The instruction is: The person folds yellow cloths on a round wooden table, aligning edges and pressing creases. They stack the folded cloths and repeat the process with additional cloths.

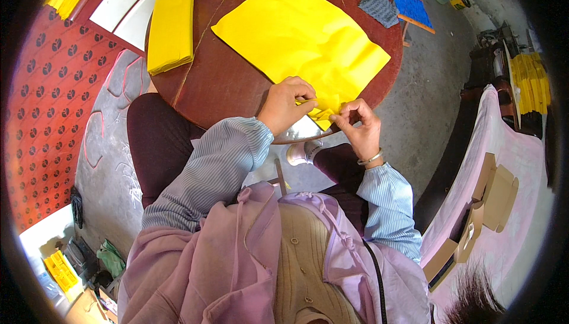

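A yellow fabric-like sheet (302,34) lies spread over the round brown table, its near corner gathered in small folds at the table's front edge. My left hand (287,103) pinches those folds from the left, thumb against curled fingers. On the other side of the gathered part, my right hand (360,124) has its thumb and forefinger closed on the sheet's edge; a bracelet circles that wrist. Whether the sheet is a single layer or a flat bag I cannot tell.
A tall yellow folded stack (172,22) lies on the left of the table (207,87). Beyond the right edge are a grey knitted cloth (379,8) and a blue-seated stool (410,7). An open cardboard box (498,196) rests on the pink-covered surface (474,146) at right.
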`<state>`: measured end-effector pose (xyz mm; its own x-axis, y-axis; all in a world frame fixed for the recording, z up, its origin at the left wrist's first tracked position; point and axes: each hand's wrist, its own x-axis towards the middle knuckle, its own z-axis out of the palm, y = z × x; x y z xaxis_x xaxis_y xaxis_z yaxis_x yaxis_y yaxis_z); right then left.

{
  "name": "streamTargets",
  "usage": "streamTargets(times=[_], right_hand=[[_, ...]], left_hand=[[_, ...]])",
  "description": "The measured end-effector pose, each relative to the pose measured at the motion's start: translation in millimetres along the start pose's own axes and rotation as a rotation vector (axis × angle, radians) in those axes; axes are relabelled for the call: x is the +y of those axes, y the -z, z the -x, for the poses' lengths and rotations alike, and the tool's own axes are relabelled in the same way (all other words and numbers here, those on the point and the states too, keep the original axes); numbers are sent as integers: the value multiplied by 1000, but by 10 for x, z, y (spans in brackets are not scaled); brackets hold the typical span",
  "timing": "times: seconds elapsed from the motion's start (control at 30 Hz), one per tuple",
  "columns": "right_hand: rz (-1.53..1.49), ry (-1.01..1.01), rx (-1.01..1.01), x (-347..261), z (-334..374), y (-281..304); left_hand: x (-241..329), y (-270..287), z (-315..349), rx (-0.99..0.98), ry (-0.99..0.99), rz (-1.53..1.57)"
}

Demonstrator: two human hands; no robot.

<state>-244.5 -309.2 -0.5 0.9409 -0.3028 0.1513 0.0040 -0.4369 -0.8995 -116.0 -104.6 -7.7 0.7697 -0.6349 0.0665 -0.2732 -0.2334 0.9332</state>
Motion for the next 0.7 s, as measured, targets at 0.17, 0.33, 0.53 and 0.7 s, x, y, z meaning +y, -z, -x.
streamTargets(times=[0.17, 0.33, 0.53, 0.7], right_hand=[[107, 70, -33, -88, 5, 44], [43, 36, -18, -43, -9, 42], [42, 21, -4, 14, -15, 32], [13, -25, 5, -4, -5, -3]], left_hand=[[34, 20, -13, -10, 74, 46], [13, 53, -21, -49, 62, 52], [-47, 107, -13, -92, -82, 21], [-5, 11, 11, -6, -4, -39]])
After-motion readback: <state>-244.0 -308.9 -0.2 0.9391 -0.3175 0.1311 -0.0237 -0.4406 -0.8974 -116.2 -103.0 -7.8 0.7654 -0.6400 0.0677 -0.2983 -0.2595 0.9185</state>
